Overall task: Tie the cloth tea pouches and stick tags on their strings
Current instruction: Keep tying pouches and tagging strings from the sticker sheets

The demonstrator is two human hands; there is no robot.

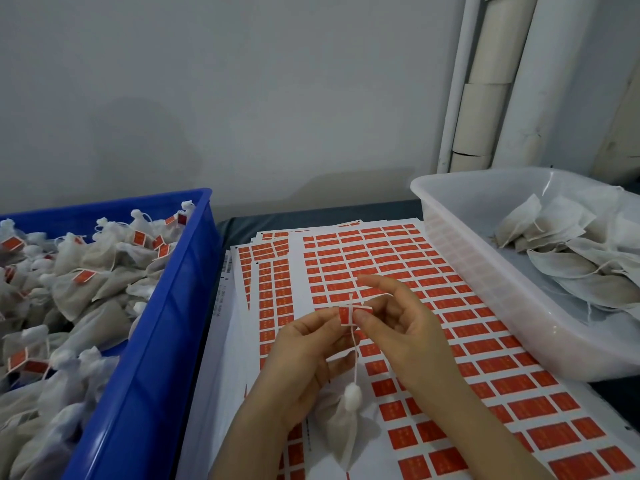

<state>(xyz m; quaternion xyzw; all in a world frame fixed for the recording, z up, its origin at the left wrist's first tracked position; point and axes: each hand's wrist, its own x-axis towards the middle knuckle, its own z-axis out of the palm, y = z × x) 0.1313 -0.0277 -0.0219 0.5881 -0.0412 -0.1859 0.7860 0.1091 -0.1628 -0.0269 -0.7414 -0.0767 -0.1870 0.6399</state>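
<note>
A tied white cloth tea pouch (343, 427) hangs by its string (355, 355) below my hands, over the sticker sheets. A red tag sticker (345, 315) is half folded round the top of that string. My left hand (304, 355) pinches the tag's left side between thumb and fingers. My right hand (398, 323) pinches the string and the tag's right flap with thumb and middle fingers, its index finger raised.
Sheets of red tag stickers (408, 271) cover the table in the middle. A blue crate (166, 306) on the left holds many tied, tagged pouches. A clear plastic bin (485, 271) on the right holds flat untied pouches. White pipes stand against the wall behind.
</note>
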